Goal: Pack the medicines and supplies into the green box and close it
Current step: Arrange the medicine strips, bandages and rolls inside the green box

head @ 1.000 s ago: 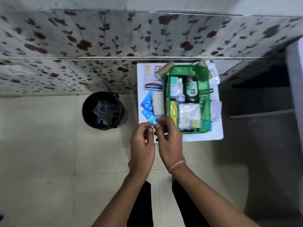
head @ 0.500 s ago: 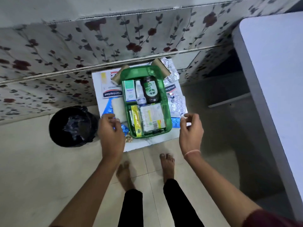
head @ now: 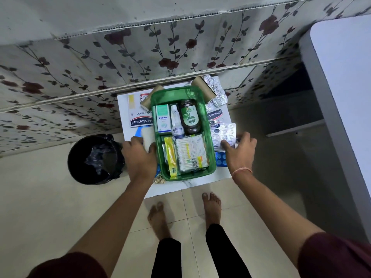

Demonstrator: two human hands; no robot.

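The open green box [head: 208,125] stands on a low white board [head: 200,184]. It holds an Optibex carton [head: 163,117], a white bottle [head: 176,121], a Dettol bottle [head: 190,117], a yellow tube [head: 171,157] and a cotton-bud pack [head: 190,153]. My left hand [head: 138,157] closes around a white gauze roll [head: 148,137] by the box's left wall. Right of the box, my right hand [head: 240,150] grips silver blister strips [head: 221,130]. Two Hansaplast packs [head: 140,119] [head: 215,115], two cardboard rolls [head: 149,98] [head: 203,88], foil strips [head: 217,91] and a blue blister pack [head: 219,160] lie around the box.
A black bin [head: 96,159] with a liner stands on the tiled floor left of the board. A flowered wall panel [head: 160,53] rises behind. A white tabletop [head: 345,77] juts in at the right. My bare feet [head: 210,205] stand just before the board.
Both hands reached forward from the box's near corners. The left closed on the gauze roll and the right on the blister strips. The camera came closer.
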